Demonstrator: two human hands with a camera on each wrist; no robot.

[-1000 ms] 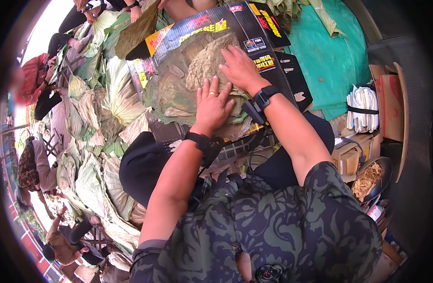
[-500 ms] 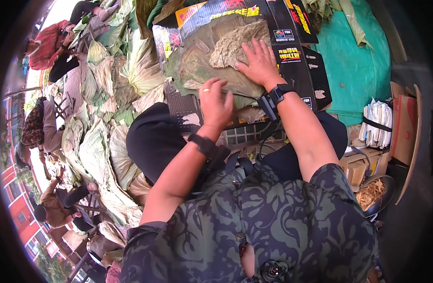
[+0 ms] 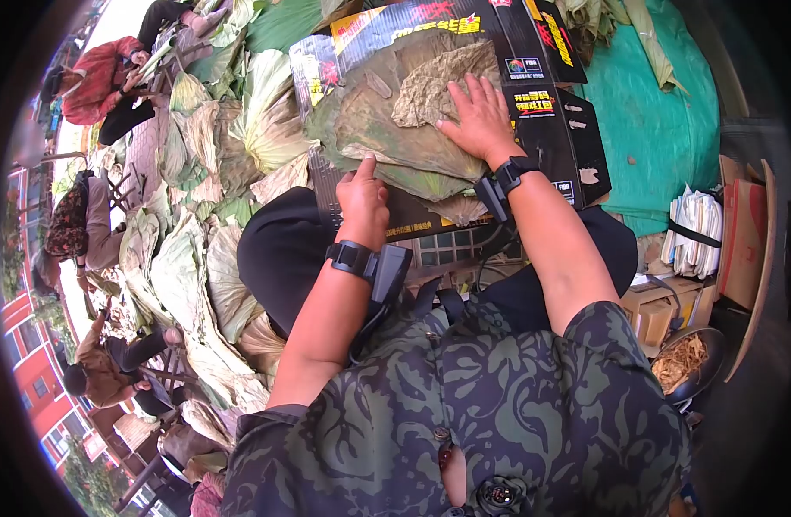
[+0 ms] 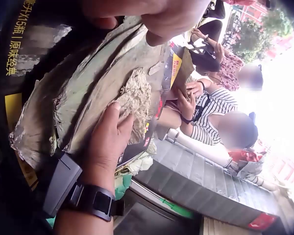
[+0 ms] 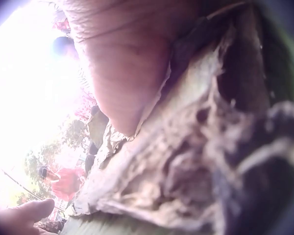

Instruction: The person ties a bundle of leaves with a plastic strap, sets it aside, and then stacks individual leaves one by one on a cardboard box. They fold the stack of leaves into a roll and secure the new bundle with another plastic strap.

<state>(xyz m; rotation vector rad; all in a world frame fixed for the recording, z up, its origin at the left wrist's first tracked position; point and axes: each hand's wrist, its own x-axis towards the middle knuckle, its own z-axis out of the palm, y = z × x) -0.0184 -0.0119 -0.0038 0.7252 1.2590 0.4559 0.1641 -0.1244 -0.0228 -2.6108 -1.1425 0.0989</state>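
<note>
Large flattened dry leaves lie layered on a printed black cardboard sheet, with a crumpled tan leaf piece on top. My right hand rests with spread fingers on the leaves, by the crumpled piece's lower right edge; the left wrist view shows this hand too. At the stack's near left edge, my left hand has bent fingers, its index pointing toward the leaf edge. In the left wrist view, thumb and fingers of this hand stand apart; whether they touch the leaf is unclear.
Many loose leaves cover the left side, where people sit. A green sheet lies at right, beside bundled papers, cardboard boxes and a pan of brown shreds.
My left hand has lifted off the leaves and drawn back to their near left edge, its fingers now bent. My right hand remains on the stack, its fingers still spread.
</note>
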